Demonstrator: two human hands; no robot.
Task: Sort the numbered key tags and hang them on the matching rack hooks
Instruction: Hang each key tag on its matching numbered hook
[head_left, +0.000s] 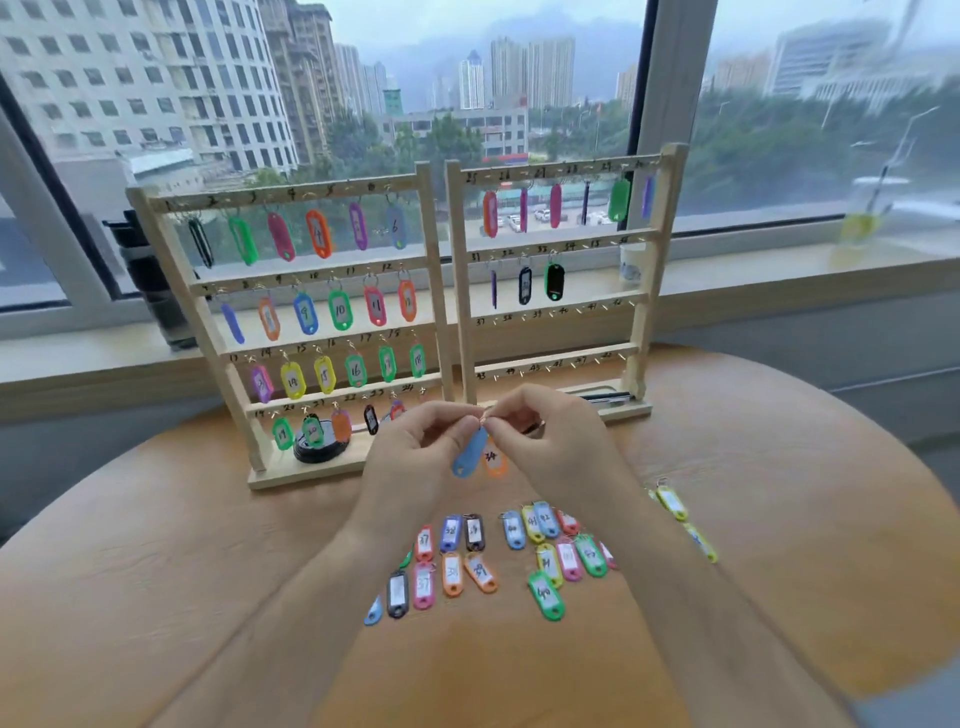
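The left grip (415, 446) comes in from below with its wrist raised off the surface (156, 545). Its fingertips are pinched together on the small metal ring (485, 413) of a blue key tag (470, 451). The tag hangs just beneath and between both grips. It looks like light, stiff plastic that will probably swing, so the thin ring is the place to hold it. The right grip (544, 441) pinches the same ring from the other side. Beyond it stands the right rack (561, 246), with many hooks bare.
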